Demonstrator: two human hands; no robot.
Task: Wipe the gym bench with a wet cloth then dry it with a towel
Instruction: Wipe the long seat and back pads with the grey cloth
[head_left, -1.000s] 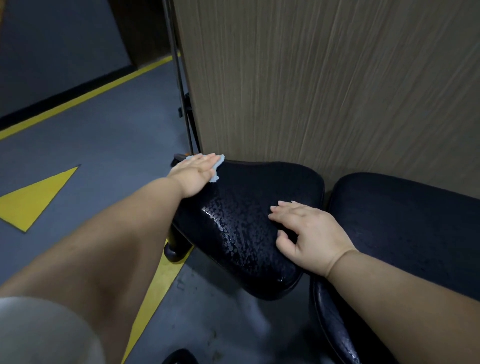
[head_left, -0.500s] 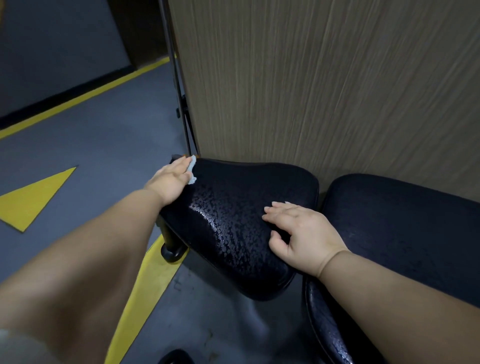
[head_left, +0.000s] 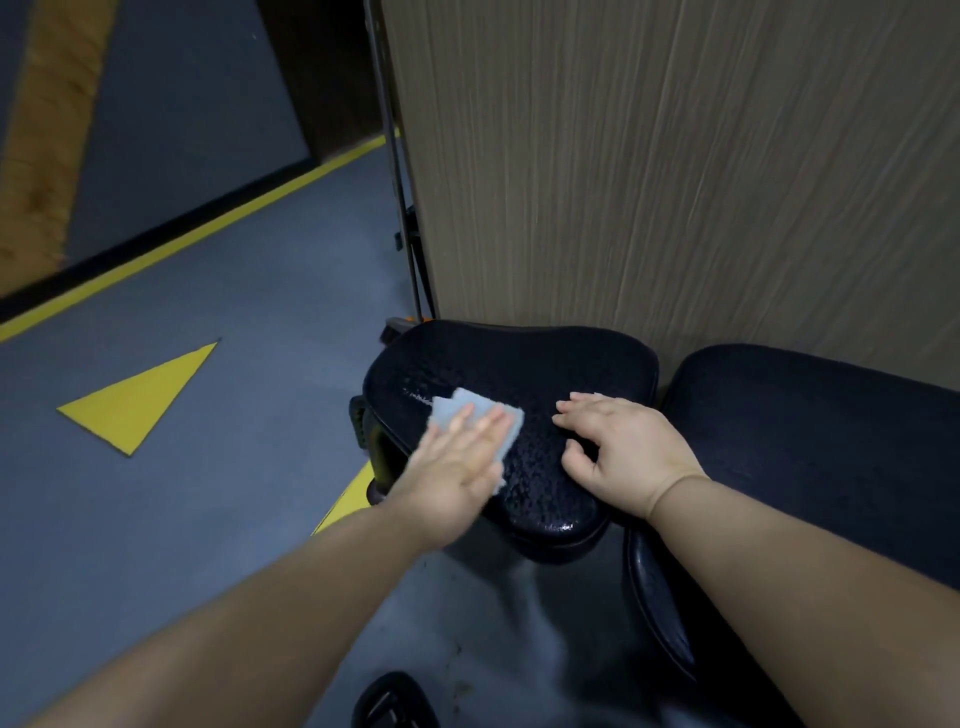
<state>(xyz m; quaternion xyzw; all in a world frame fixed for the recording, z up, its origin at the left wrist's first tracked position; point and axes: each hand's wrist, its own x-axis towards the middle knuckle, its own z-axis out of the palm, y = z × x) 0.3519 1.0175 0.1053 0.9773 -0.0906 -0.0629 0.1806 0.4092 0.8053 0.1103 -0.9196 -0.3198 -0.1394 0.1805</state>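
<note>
The gym bench has a black seat pad (head_left: 519, 364), wet and beaded with droplets, and a longer black back pad (head_left: 810, 431) to its right. A light blue cloth (head_left: 470, 410) lies on the seat pad's left part. My left hand (head_left: 457, 467) presses flat on the cloth with straight fingers and is blurred by motion. My right hand (head_left: 618, 452) rests on the seat pad's right side, fingers spread and slightly bent, holding nothing. No towel is in view.
A wood-grain panel (head_left: 675, 182) stands directly behind the bench. A thin black metal frame (head_left: 402, 208) runs along its left edge. The grey floor (head_left: 208, 519) carries yellow lines and a yellow triangle (head_left: 137, 400). A black object (head_left: 395, 701) sits at the bottom edge.
My left hand slid the cloth from the seat pad's far left corner back toward the near middle of the pad. My right hand stayed on the pad. The camera view shifted slightly.
</note>
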